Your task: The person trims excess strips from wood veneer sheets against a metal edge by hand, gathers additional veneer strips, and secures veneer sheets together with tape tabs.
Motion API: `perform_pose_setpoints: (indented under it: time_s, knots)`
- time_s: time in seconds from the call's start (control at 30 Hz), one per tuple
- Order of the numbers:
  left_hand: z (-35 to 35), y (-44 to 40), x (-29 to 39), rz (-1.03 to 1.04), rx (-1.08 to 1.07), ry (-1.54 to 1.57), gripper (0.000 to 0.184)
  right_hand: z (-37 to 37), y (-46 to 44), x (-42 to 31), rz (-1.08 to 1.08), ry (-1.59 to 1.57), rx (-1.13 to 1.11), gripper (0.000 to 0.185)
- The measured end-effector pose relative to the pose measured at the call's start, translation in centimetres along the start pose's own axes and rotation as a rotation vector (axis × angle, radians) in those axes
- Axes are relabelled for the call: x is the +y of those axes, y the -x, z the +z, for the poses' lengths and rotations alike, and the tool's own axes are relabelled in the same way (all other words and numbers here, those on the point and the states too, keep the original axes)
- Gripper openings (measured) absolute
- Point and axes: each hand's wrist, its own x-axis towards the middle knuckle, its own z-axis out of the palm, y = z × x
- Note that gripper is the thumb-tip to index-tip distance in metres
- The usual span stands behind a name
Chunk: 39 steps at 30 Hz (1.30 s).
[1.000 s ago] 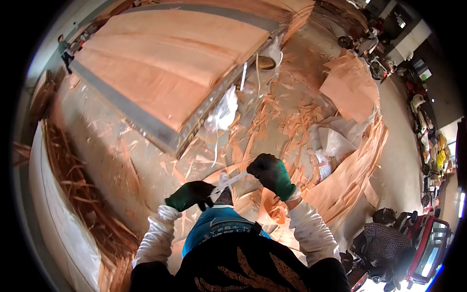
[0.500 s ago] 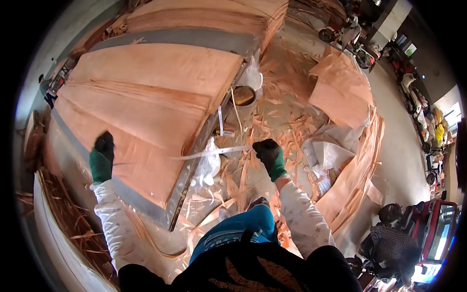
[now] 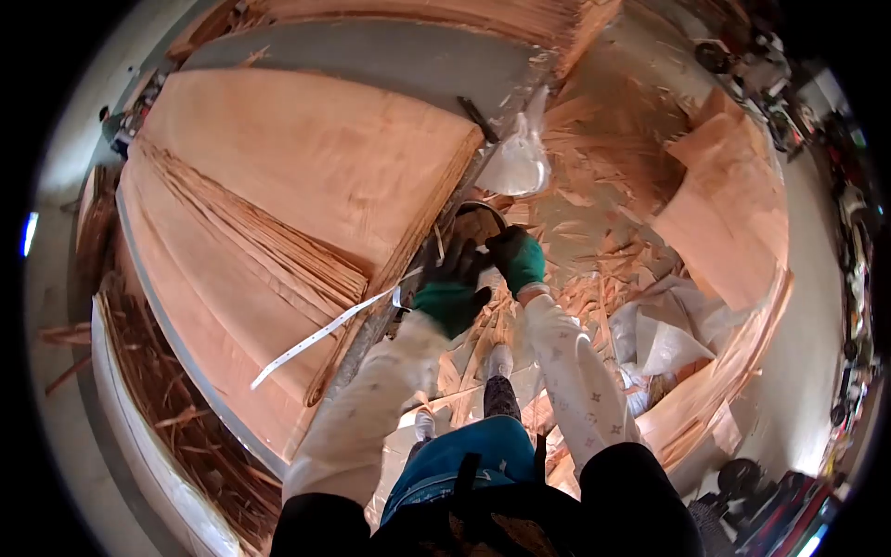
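Note:
My left hand (image 3: 455, 292), in a green and black glove, is over the near edge of the veneer stack, its fingers stretched out and its thumb apart. My right hand (image 3: 516, 262), gloved alike, is closed close beside it; what it grips is hidden. A white dotted strip (image 3: 320, 336) runs across the veneer sheets (image 3: 306, 167) and over their edge toward my left hand, where it passes out of sight. Just beyond both hands is a round bucket (image 3: 481, 219), partly covered by them.
A white plastic bag (image 3: 516, 165) hangs at the table's corner, near a dark bar (image 3: 477, 119). Veneer scraps (image 3: 594, 255) litter the floor. Loose sheets (image 3: 729, 200) and a pale sack (image 3: 664, 325) lie at the right. Another person (image 3: 113, 128) stands far left.
My left hand has swung right from above the veneer to beside my right hand. The white strip, earlier stretched from my right hand, now lies across the sheets. The view has shifted.

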Motion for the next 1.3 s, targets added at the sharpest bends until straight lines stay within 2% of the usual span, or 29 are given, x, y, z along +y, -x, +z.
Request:
perform_pose_setpoints:
  time_s: [0.07,0.13,0.17,0.2,0.27,0.33,0.4,0.5,0.6,0.73,0.77,0.87,0.9,0.93,0.97,1.0,1.03,1.07,1.1,1.13,1.2,1.23,1.27,1.3]
  knots:
    - [5.8,-3.5,-0.7,-0.050,-0.051,0.145,0.063,3.6,-2.9,3.4,-0.163,0.141,0.024,0.031]
    - [15.9,-5.9,-1.3,-0.236,0.231,0.250,0.061,4.1,-4.2,3.7,-0.097,0.220,-0.115,0.030]
    - [18.4,-7.3,-1.3,-0.261,0.138,0.182,0.062,5.1,-5.0,5.9,-0.285,0.310,-0.145,0.028]
    - [17.4,-7.4,-1.5,-0.258,0.061,0.155,0.061,6.5,-5.8,7.8,-0.475,0.403,-0.162,0.027]
    - [13.6,-7.2,-0.6,-0.207,-0.077,0.134,0.059,3.5,-5.8,7.7,-0.450,0.229,-0.049,0.023]
    - [13.3,-6.3,-0.7,-0.195,-0.012,0.106,0.062,-1.9,-7.2,12.1,-0.657,0.279,-0.022,0.020]
    - [15.5,-6.2,-0.5,-0.194,0.073,-0.057,0.063,-7.7,-8.3,15.9,-0.822,0.315,-0.020,0.019]
    - [18.7,-6.3,-0.7,-0.171,0.225,-0.185,0.061,-15.6,-5.9,17.1,-0.665,0.201,-0.132,0.018]
    - [13.7,-6.4,-0.3,-0.229,-0.137,-0.159,0.045,-19.7,-0.4,14.3,-0.371,0.031,-0.186,0.017]
    - [15.0,-7.8,2.5,-0.426,0.067,-0.124,0.044,-20.1,7.1,7.9,-0.229,-0.094,-0.269,0.015]
    - [14.9,-7.3,3.7,-0.379,0.069,-0.054,0.052,-19.6,9.0,6.4,-0.216,-0.120,-0.305,0.015]
    - [5.5,-1.3,9.1,-0.053,0.059,0.382,0.083,-17.7,14.0,2.0,-0.242,-0.181,-0.448,0.014]
    - [6.1,1.2,11.1,0.004,0.079,0.529,0.099,-17.1,15.7,0.8,-0.259,-0.193,-0.496,0.014]
    - [4.5,4.3,11.8,0.043,-0.034,0.666,0.102,-16.5,17.3,-0.4,-0.280,-0.209,-0.545,0.013]
    - [4.1,7.5,12.6,0.084,-0.073,0.758,0.099,-15.6,19.0,-1.8,-0.300,-0.222,-0.595,0.013]
    - [3.7,11.0,12.8,0.148,0.004,1.044,0.091,-14.5,20.7,-3.1,-0.336,-0.230,-0.646,0.013]
    - [4.2,15.0,13.4,0.088,0.072,1.394,0.081,-13.3,22.6,-4.3,-0.371,-0.228,-0.688,0.013]
    - [-1.7,19.0,11.1,-0.217,-0.402,1.258,0.068,-12.1,24.8,-5.6,-0.410,-0.211,-0.709,0.012]
    - [-0.2,23.2,11.1,-0.270,-0.105,1.409,0.055,-10.7,26.4,-6.6,-0.468,-0.160,-0.694,0.012]
    - [-1.7,27.4,10.3,-0.340,0.090,1.348,0.047,-9.0,28.1,-7.3,-0.528,-0.104,-0.677,0.011]
    - [2.1,33.8,10.7,-0.365,0.339,1.373,0.034,-5.9,32.2,-9.9,-0.604,-0.131,-0.730,0.016]
    - [1.3,37.0,10.0,-0.435,0.305,1.484,0.032,-4.7,34.7,-12.6,-0.678,-0.190,-0.729,0.015]
    - [0.4,40.8,9.0,-0.502,0.259,1.595,0.031,-3.2,38.0,-14.9,-0.608,-0.296,-0.726,0.016]
    - [1.3,43.8,8.8,-0.525,0.320,1.641,0.029,-1.5,41.0,-17.2,-0.607,-0.338,-0.675,0.014]
